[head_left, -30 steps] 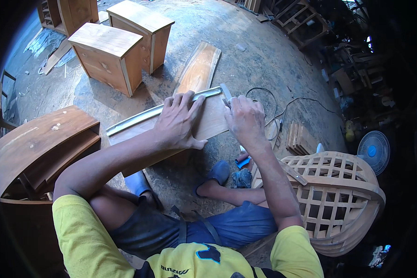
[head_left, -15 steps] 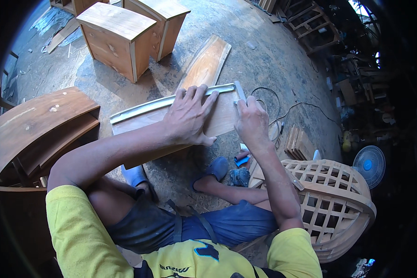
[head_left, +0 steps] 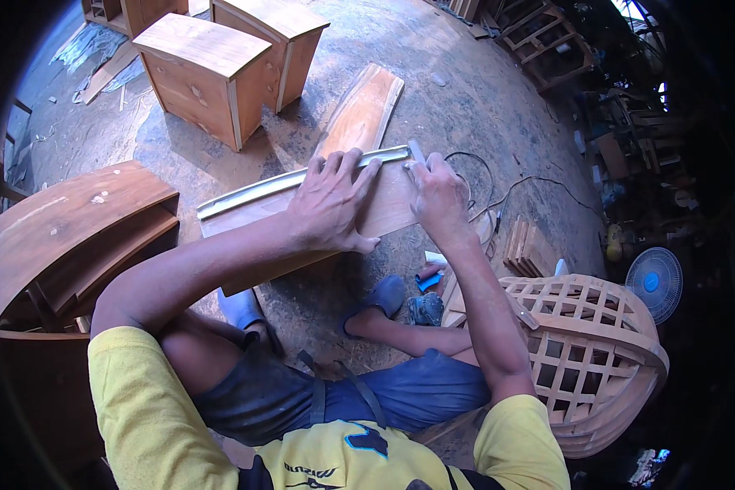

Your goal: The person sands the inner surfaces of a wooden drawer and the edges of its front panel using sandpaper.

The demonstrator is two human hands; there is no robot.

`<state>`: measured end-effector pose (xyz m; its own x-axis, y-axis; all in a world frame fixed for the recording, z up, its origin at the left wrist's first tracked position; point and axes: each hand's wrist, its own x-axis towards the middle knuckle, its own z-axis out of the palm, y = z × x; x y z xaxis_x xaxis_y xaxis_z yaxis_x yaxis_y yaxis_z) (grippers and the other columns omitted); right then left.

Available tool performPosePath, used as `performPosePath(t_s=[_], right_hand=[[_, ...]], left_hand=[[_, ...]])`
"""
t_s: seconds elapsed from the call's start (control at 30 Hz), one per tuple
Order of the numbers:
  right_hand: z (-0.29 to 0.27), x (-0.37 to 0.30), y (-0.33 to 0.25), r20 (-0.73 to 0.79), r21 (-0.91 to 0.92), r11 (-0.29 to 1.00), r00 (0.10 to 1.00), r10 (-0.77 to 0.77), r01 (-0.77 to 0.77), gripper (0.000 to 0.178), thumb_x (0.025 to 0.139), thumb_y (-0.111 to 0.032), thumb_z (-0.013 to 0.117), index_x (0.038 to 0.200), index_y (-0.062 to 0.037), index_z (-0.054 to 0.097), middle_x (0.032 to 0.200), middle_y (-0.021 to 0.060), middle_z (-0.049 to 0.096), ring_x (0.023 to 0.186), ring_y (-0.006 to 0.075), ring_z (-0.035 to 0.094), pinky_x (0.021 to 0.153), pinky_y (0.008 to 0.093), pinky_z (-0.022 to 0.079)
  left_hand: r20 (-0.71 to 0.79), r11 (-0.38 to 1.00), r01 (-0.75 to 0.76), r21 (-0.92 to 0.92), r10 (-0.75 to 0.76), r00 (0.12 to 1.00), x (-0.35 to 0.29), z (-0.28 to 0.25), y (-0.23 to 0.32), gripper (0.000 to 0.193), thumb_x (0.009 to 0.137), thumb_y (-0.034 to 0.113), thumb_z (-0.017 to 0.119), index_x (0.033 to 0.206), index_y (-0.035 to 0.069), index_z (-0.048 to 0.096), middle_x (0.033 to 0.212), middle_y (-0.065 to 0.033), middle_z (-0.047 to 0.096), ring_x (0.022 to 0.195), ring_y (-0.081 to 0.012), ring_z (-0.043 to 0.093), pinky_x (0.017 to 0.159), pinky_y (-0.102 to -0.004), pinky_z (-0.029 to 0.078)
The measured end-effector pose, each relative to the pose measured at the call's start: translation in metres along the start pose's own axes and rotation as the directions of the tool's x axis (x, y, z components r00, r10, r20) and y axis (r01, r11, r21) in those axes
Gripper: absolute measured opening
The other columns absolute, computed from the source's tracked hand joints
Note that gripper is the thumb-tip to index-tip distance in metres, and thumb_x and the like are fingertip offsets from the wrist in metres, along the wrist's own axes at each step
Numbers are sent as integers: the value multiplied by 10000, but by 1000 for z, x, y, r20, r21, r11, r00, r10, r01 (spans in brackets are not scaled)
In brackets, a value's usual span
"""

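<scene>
A wooden panel or box [head_left: 257, 216] leans in front of my legs, its lower part partly hidden by my left arm. A long pale metal rail [head_left: 253, 193] runs along its far edge. My left hand [head_left: 332, 200] lies on the wood with spread fingers, their tips reaching over the rail. At the panel's right end my right hand [head_left: 439, 196] is closed around a thin, flat, pale grey strip-like tool [head_left: 417, 153]. The tool's tip points up and away, beside the rail's end. Its exact kind cannot be made out.
Two wooden cabinets [head_left: 200, 77] stand at the far left. A curved wooden piece with open compartments [head_left: 82, 216] is at my left. A loose board [head_left: 367, 110] lies behind the panel. At right are a wooden lattice frame [head_left: 584, 351], a fan [head_left: 655, 283], stacked wood blocks [head_left: 529, 249] and a cable [head_left: 539, 178].
My right hand has shifted slightly away from me and left, and the grey tool has tilted at the rail's end. My left hand keeps its place on the panel.
</scene>
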<state>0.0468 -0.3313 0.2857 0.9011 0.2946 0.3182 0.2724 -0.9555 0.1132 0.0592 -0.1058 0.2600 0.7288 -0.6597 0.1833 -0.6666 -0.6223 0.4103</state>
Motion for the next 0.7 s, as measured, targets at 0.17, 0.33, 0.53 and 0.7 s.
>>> performPosePath(t_s=[0.17,0.33,0.53,0.7], right_hand=[[1,3,3,37,3,996,995,91,-91,104,912,-63,668,990,-11,712,997,180,602,939,362,693,797,475,593],[-7,6,4,58,385,921,998,37,-56,127,922,-85,708,1027,-18,733,935,169,625,850,341,697,754,455,570],[-16,-4,13,-143,404,907,972,187,-115,150,942,-120,728,1062,-39,769,920,138,699,832,315,710,741,440,550],[4,2,-11,17,10,995,995,95,-96,109,953,-100,664,1010,-11,691,965,178,620,876,369,705,771,483,583]], left_hand=[[-13,999,-33,21,33,999,4,2,6,1251,627,635,859,1574,-25,379,1471,-282,417,1370,-438,432,1132,-541,348],[-25,1000,-14,14,14,1000,-1,3,0,1241,638,637,855,1574,-26,379,1467,-283,418,1369,-435,431,1134,-537,343],[8,1000,-18,22,17,1000,1,-1,5,1242,643,640,852,1576,-26,373,1469,-282,418,1365,-436,436,1142,-534,335],[-22,1000,-15,8,15,1000,1,2,-2,1246,643,650,848,1574,-27,373,1469,-278,421,1364,-438,438,1141,-535,336]])
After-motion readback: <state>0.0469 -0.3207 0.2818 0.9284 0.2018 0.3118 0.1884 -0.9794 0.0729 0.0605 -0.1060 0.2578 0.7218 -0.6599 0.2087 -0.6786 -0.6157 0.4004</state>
